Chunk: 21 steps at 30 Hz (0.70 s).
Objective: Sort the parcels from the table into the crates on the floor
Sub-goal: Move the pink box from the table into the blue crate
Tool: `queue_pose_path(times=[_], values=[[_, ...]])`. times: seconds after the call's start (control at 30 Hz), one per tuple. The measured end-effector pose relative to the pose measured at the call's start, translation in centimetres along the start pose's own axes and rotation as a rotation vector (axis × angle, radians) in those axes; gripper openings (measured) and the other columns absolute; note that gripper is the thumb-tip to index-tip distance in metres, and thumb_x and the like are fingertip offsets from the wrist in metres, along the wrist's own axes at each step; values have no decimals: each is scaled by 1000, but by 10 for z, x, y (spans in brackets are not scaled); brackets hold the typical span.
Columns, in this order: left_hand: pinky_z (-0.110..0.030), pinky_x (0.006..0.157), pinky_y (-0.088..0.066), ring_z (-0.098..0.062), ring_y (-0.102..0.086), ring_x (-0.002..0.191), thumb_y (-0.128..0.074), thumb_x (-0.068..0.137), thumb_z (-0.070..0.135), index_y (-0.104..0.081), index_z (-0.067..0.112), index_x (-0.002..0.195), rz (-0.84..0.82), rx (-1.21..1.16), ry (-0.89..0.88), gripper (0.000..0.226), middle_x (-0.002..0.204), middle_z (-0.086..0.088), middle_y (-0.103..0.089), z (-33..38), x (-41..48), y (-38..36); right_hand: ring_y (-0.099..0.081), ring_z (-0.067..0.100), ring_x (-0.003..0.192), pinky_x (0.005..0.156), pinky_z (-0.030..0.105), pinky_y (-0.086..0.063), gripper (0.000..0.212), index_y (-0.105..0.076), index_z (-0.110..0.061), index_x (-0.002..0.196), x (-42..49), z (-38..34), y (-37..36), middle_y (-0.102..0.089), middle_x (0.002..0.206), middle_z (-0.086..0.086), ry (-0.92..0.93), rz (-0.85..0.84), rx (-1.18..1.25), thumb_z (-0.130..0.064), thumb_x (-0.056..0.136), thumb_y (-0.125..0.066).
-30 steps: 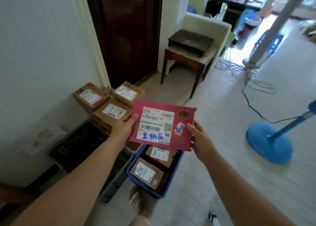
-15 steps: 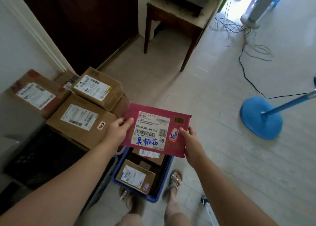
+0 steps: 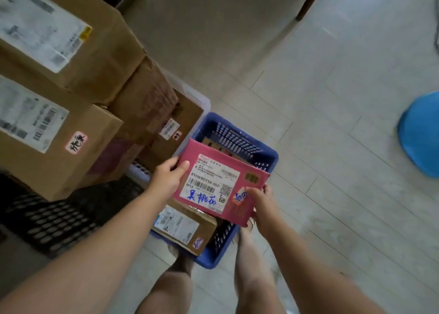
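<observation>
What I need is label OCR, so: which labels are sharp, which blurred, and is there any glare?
Head view: the label on the envelope is sharp, code and blue handwriting legible; the labels on the stacked boxes at left are smeared and unreadable; the label on the box in the crate is soft; no glare on any label, though the floor at right is washed pale.

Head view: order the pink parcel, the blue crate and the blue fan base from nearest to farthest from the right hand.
1. pink parcel: pinched at its right edge by the right hand.
2. blue crate: on the floor just beneath and left of the hand.
3. blue fan base: far right, at the frame edge.
</observation>
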<state>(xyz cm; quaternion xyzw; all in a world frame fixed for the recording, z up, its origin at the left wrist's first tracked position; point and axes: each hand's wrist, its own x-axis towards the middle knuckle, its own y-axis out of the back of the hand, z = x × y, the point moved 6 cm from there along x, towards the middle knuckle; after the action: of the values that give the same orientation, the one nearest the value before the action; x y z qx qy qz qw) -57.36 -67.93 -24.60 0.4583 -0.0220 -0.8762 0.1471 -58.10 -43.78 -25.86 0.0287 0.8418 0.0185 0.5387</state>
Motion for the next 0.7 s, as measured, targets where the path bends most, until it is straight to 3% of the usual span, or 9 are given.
queue_pose_path(times=[0.1, 0.27, 0.43, 0.53, 0.6, 0.7], values=[[-32, 63, -55, -20, -68, 80, -54, 95, 23, -49, 23, 134, 7, 23, 30, 39, 97, -4, -69, -18, 32, -20, -68, 27, 96, 83, 48, -56, 38, -45, -17, 124, 43, 18, 4, -67, 109, 10, -33, 22, -62, -4, 89, -53], [-24, 52, -52, -10, -68, 65, -54, 95, 23, -52, 26, 131, 31, 63, 65, 37, 83, 6, -68, -37, 81, -42, -68, 24, 94, 84, 50, -55, 35, -46, -19, 122, 92, 35, 12, -67, 110, 6, -72, 59, -121, -12, 90, -57], [-35, 69, -56, -19, -68, 78, -52, 96, 24, -50, 22, 134, 35, 79, 110, 38, 98, -4, -69, -47, 114, -51, -69, 22, 92, 83, 51, -55, 32, -52, -22, 118, 127, 39, 13, -69, 108, 0, -54, 68, -171, -16, 88, -63], [-31, 64, -54, -21, -67, 79, -51, 96, 30, -54, 21, 129, 73, 130, 127, 34, 96, -4, -68, -56, 125, -49, -70, 20, 90, 78, 47, -57, 31, -53, -27, 112, 141, 42, 11, -69, 105, -1, -84, 52, -160, -20, 86, -67], [-34, 70, -55, -22, -67, 83, -54, 93, 39, -57, 18, 123, 89, 150, 140, 37, 97, -5, -70, -64, 129, -45, -68, 19, 91, 79, 45, -55, 40, -49, -28, 114, 149, 44, 12, -68, 106, 0, -111, 42, -165, -23, 81, -72], [-45, 90, -51, -27, -65, 97, -62, 82, 54, -63, 16, 115, 199, 102, 175, 50, 105, -7, -69, -78, 126, -29, -62, 21, 103, 90, 45, -48, 71, -33, -24, 137, 154, 48, 15, -62, 121, 6, -154, 58, -145, -23, 77, -71]])
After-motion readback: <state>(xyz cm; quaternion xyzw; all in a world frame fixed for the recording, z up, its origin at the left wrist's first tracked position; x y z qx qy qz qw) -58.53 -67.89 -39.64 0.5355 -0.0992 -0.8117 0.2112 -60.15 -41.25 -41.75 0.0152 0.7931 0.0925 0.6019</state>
